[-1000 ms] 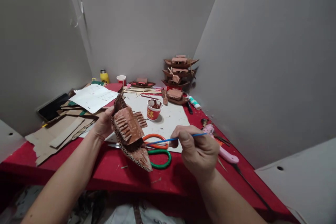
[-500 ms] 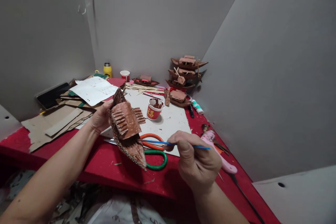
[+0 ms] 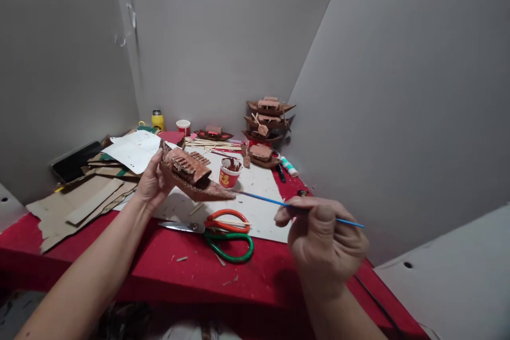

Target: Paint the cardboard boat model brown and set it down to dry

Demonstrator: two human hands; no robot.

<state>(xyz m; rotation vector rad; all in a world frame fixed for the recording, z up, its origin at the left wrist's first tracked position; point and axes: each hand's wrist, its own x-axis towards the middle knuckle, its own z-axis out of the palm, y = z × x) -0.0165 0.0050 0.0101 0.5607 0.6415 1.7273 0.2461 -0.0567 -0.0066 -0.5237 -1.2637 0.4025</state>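
Observation:
My left hand (image 3: 153, 183) grips the far end of a brown cardboard model boat (image 3: 195, 178), which has a curved cabin roof and ridged strips on it. The boat is held above the table, its pointed near end aimed right. Between thumb and fingers of my right hand (image 3: 326, 239) is a thin blue paintbrush (image 3: 266, 199). Its tip is at the boat's pointed end; whether it touches I cannot tell. Behind the boat stands a red and white paper cup (image 3: 230, 172) with dark brown paint in it. Scissors (image 3: 229, 236) with orange and green handles lie below the boat.
Several finished-looking model boats (image 3: 269, 125) are stacked at the back right. Cardboard sheets (image 3: 85, 196) and a white paper (image 3: 137, 150) lie at left. A yellow bottle (image 3: 158, 120), a second cup (image 3: 183, 127) and thin sticks (image 3: 213, 145) are at the back. Grey panels enclose the red table.
The boat has been tilted from nearly upright to closer to level, showing its side. My right hand has moved right with the brush, and the view has tipped upward.

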